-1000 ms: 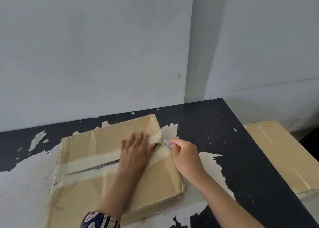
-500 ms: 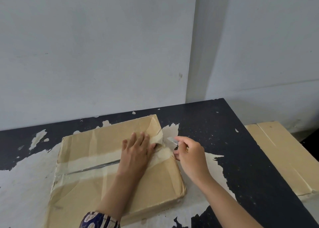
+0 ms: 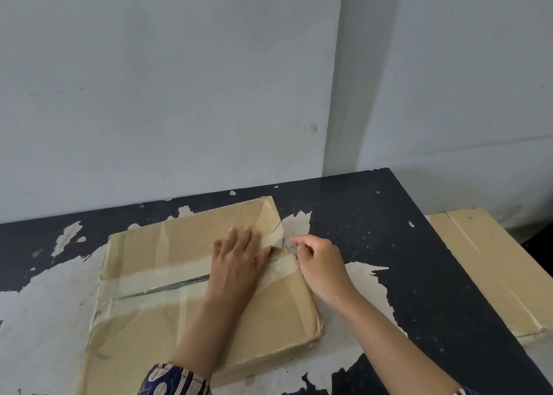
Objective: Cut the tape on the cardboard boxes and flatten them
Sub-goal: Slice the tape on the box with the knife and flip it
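We've got the cardboard box [image 3: 194, 278] flat on the surface [image 3: 389, 239], tape seam [image 3: 155, 288] running left-right. Left hand [image 3: 236, 260] presses it, fingers straight; right hand [image 3: 320, 263], curled around a small cutter [image 3: 291, 246], sits at the seam's right end

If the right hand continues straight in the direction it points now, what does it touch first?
Most likely the taped end of the cardboard box, right before the right hand; next the left hand thumb pressing there.
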The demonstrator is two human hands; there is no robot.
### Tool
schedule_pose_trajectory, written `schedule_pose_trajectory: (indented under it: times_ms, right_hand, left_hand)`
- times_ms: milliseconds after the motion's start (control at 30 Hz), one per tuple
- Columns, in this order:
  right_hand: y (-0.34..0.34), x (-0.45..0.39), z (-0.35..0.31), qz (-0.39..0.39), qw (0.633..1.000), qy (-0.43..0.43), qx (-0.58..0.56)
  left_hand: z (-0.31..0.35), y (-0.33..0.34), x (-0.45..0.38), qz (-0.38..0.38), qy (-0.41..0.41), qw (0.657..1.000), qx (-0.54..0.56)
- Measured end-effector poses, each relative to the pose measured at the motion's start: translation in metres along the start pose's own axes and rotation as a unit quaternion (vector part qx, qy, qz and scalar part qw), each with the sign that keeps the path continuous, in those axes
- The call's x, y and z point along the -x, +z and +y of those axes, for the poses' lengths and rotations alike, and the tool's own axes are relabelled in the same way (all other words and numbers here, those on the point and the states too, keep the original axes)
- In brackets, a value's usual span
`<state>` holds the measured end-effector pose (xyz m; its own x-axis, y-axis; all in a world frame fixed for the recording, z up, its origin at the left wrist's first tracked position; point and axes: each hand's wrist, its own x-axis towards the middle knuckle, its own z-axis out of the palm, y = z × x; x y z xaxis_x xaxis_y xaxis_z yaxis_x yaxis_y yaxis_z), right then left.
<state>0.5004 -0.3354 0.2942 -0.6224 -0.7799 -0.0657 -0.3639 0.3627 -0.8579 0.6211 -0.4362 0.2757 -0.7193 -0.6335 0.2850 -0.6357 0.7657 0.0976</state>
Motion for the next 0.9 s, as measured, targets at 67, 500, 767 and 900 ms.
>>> schedule_pose_trajectory:
  times_ms: [67, 500, 767, 900]
  right_hand:
    - [-0.002, 0.001, 0.000, -0.008, 1.000, -0.008, 0.010]
    - [-0.014, 0.021, 0.013, 0.067, 0.996, 0.028, -0.056]
    - [-0.024, 0.015, 0.020, 0.090, 0.993, 0.019, -0.077]
    - [-0.020, 0.018, 0.022, 0.096, 0.990, 0.026, -0.102]
  left_hand:
    - [0.002, 0.000, 0.001, -0.004, -0.004, 1.000, 0.005]
    - [0.001, -0.022, 0.017, -0.153, -0.077, 0.983, 0.065]
    - [0.018, -0.029, 0.057, -0.068, -0.267, 0.960, 0.052]
    - [0.020, -0.027, 0.063, -0.078, -0.262, 0.961, 0.047]
